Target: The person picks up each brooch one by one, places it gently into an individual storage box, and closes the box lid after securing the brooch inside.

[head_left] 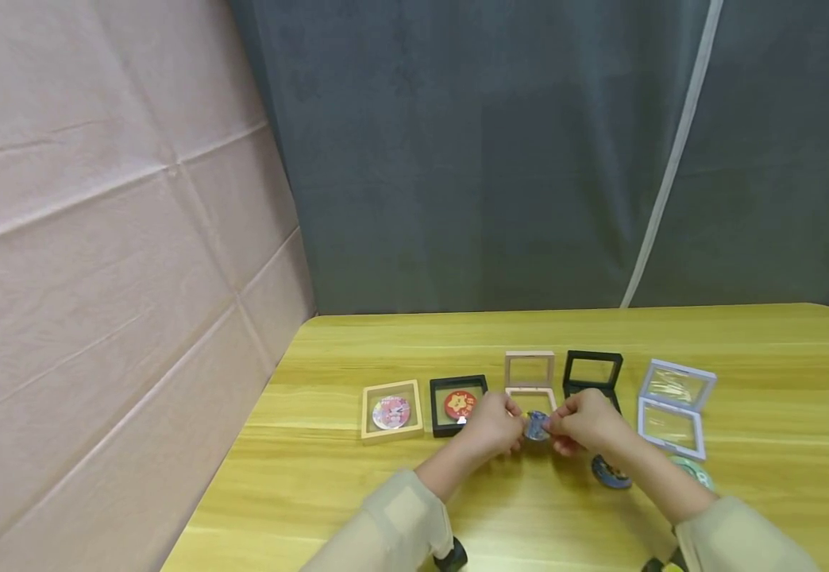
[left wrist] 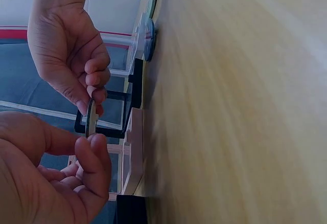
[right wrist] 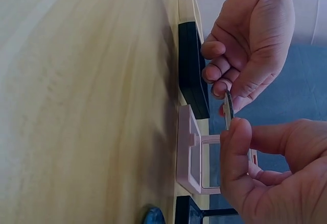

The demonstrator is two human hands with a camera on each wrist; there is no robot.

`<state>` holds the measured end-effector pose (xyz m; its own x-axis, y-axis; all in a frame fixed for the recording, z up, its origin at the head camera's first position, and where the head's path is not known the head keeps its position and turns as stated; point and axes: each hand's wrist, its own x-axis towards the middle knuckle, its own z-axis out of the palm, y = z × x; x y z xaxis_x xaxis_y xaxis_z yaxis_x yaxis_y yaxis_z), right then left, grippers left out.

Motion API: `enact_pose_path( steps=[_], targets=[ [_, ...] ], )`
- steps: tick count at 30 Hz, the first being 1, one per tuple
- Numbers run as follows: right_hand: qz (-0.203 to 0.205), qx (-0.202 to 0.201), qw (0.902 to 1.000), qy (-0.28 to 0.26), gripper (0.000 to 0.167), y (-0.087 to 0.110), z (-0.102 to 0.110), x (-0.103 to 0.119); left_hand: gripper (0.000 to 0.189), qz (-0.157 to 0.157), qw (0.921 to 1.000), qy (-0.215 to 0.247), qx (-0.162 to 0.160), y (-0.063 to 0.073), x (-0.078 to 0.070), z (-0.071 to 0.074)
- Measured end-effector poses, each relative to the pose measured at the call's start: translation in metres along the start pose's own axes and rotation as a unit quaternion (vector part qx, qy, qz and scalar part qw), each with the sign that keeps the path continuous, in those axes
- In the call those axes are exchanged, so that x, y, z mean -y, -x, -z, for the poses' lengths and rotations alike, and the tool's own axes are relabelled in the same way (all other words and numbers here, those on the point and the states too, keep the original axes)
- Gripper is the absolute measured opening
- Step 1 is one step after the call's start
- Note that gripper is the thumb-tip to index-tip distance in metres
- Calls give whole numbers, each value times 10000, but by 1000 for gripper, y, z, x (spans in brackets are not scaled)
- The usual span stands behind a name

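Note:
A round blue badge [head_left: 537,426] is held up between both hands, pinched at opposite edges. My left hand [head_left: 495,423] grips its left edge with thumb and fingertips, and my right hand [head_left: 590,421] pinches the right edge. Seen edge-on in the left wrist view, the badge [left wrist: 91,117] is thin, with a pale back. Just behind it stands an opened pink frame [head_left: 530,389], its lid raised; in the right wrist view the pink frame [right wrist: 189,150] lies below the hands. The badge is apart from the tabletop.
To the left lie a cream frame [head_left: 365,413] with a pink badge and a black frame [head_left: 434,409] with a red badge. Right of the pink frame are an opened black frame [head_left: 593,368] and an opened white frame [head_left: 675,407]. A dark blue badge [head_left: 611,473] and a green badge [head_left: 693,470] lie nearer.

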<state>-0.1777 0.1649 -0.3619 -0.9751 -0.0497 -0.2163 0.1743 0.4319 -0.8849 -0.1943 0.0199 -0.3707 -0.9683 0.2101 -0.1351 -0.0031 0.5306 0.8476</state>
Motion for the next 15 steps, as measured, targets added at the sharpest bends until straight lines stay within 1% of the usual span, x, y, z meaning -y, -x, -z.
enact_pose_path(
  steps=[5,10,13,15],
  targets=[
    [-41,-26,10000,-57,9,-4,2,2,11,-8,9997,-225,-121,-5,-2,1],
    [40,-4,10000,-41,10,-8,4,4,13,26,9995,-271,-160,-10,-5,2],
    [119,-3,9999,-8,10,-11,5,5,17,-14,9992,-329,-234,-14,-6,2],
    [101,-35,9999,-27,10,-13,6,5,19,-59,9986,-442,-299,-16,-7,1]
  ],
)
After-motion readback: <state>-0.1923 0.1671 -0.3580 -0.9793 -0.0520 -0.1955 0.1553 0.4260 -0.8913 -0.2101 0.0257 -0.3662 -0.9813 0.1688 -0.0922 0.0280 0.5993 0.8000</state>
